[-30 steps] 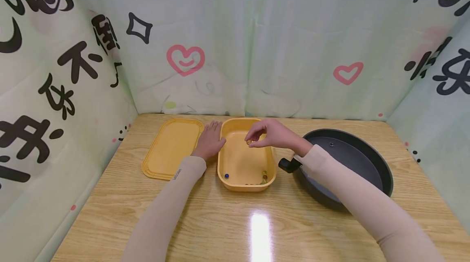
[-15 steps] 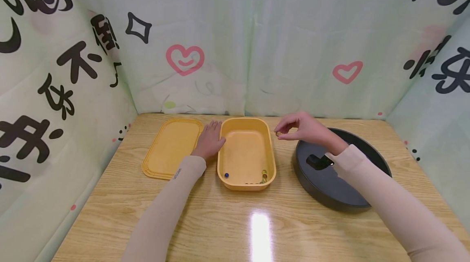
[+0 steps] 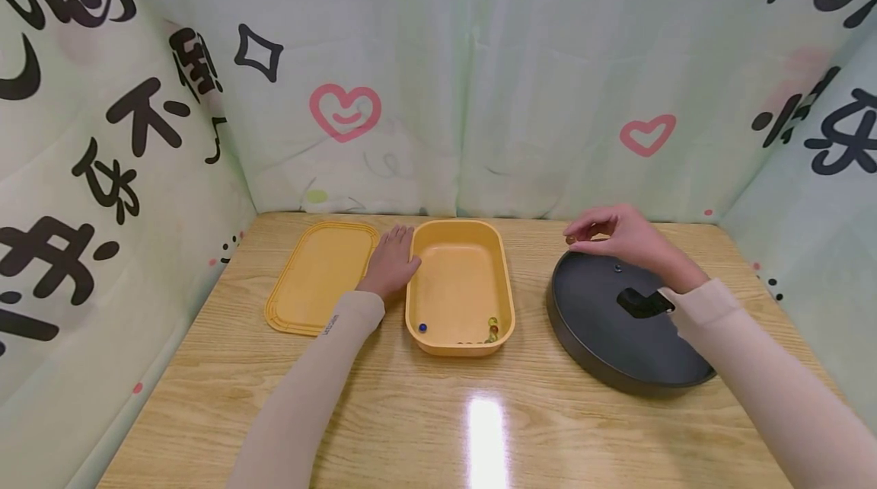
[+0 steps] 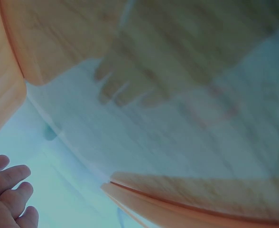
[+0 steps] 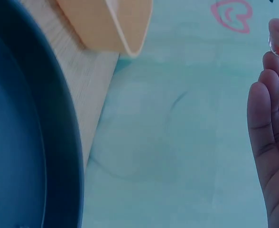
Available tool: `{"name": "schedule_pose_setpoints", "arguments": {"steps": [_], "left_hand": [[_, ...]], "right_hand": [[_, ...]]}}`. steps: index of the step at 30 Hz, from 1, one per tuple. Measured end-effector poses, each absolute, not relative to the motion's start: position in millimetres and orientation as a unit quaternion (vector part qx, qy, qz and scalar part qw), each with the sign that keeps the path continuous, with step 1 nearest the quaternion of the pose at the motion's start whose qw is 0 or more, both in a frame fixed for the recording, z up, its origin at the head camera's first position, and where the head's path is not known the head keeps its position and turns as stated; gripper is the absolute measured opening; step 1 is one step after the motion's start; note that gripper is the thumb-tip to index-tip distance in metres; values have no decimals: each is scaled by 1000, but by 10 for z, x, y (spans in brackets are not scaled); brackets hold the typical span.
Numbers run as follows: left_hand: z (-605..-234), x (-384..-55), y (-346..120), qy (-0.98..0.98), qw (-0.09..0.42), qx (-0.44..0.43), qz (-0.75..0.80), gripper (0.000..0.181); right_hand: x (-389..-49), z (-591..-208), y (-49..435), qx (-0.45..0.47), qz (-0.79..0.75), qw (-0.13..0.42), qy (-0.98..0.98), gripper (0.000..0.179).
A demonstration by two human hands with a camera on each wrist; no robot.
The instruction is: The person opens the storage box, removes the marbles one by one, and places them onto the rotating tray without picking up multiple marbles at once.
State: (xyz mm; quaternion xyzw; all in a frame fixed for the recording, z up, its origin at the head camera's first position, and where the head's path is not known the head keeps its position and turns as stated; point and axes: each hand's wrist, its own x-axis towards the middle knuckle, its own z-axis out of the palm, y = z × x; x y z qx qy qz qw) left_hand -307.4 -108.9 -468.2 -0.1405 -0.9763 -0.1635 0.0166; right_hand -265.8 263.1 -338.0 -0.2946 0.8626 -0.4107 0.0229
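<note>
Between thumb and fingertips my right hand [image 3: 626, 240] pinches a small glass marble [image 5: 274, 46], which shows clear with orange-red in the right wrist view. That hand is over the far left rim of a dark round pan [image 3: 582, 321]. My left hand [image 3: 392, 262] lies with straight fingers against the left side of a yellow plastic box [image 3: 460, 276], its thumb at the rim. Inside the box, a blue marble [image 3: 422, 327] sits near the front left corner, and several yellowish marbles [image 3: 492, 330] cluster at the front right.
A flat yellow lid [image 3: 318, 276] lies left of the box, close to my left hand. Printed curtains [image 3: 411, 161] stand along the back and both sides of the wooden table [image 3: 384, 413]. Inside the pan is a small shiny round spot [image 3: 618, 268].
My right hand has moved from over the box to the right, carrying the marble to the pan's far rim. The left hand stays put.
</note>
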Motion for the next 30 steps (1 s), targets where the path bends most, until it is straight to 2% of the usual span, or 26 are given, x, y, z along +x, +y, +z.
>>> {"name": "schedule_pose_setpoints", "arguments": {"steps": [15, 24, 30], "left_hand": [[-4708, -3036, -1107, -976, 9, -140, -169, 60], [-4701, -3056, -1095, -975, 10, -142, -172, 60], [-4691, -3064, -1088, -975, 10, -139, -174, 60]], "right_hand": [[-2634, -3642, 3201, -198, -386, -24, 900, 23], [-2658, -3897, 3500, -147, -372, -19, 916, 33], [-2687, -4057, 3647, -119, -364, 4, 924, 38]]}}
